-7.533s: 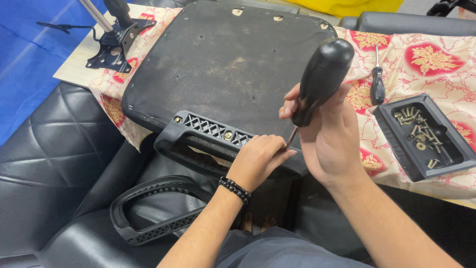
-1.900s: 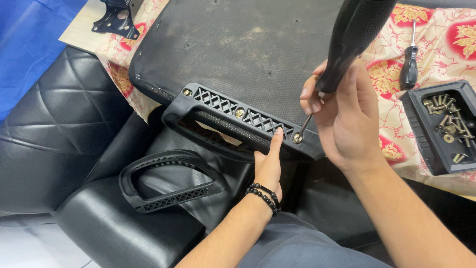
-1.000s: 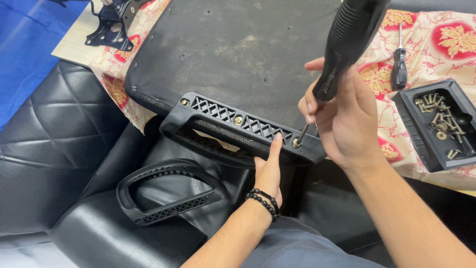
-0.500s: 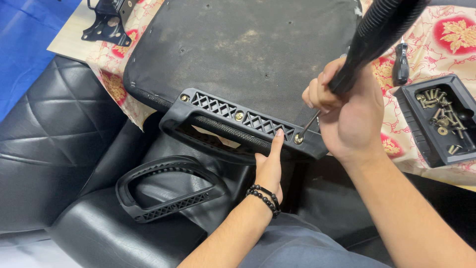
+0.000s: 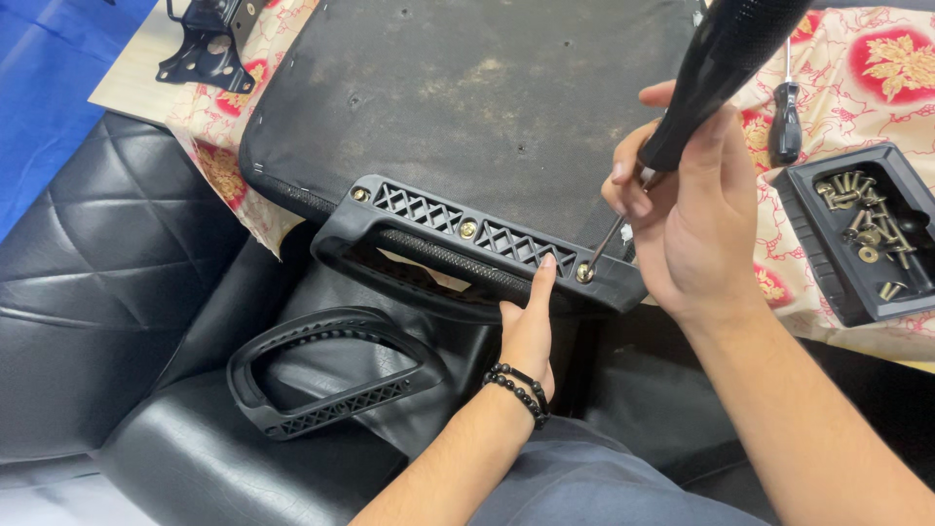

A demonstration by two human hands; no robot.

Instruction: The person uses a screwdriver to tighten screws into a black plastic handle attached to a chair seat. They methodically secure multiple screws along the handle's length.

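Armrests: two. One armrest (image 5: 482, 244) lies along the near edge of the seat pan (image 5: 467, 107); a second armrest (image 5: 331, 375) lies loose on the black quilted cushion (image 5: 107, 273) below it, well apart from both your hands.
Mounting screws: three brass heads show on the upper armrest, at its left end, its middle and its right end.
Screwdrivers: two. You hold the large black-handled screwdriver (image 5: 726, 68); a small screwdriver (image 5: 785, 122) lies on the patterned cloth (image 5: 877, 68) of the worktop, just beside the tray.
Screw tray: one black tray (image 5: 857, 244) at your right, holding a loose heap of screws, too many and too overlapped to count.
Bracket: one black metal bracket (image 5: 205, 49) at the far left corner.
Right hand (image 5: 696, 219): your grip is clamped around the lower handle and shaft of the large screwdriver, which tilts up and to the right.
Tip position: the shaft runs down from your right hand and meets the right-end screw (image 5: 584, 274).
Left hand (image 5: 529, 326): fingers extended, not clamped; the palm presses the armrest's near edge and one fingertip (image 5: 547, 263) sits just beside the right-end screw.
Wrist: a black beaded bracelet (image 5: 516, 390).
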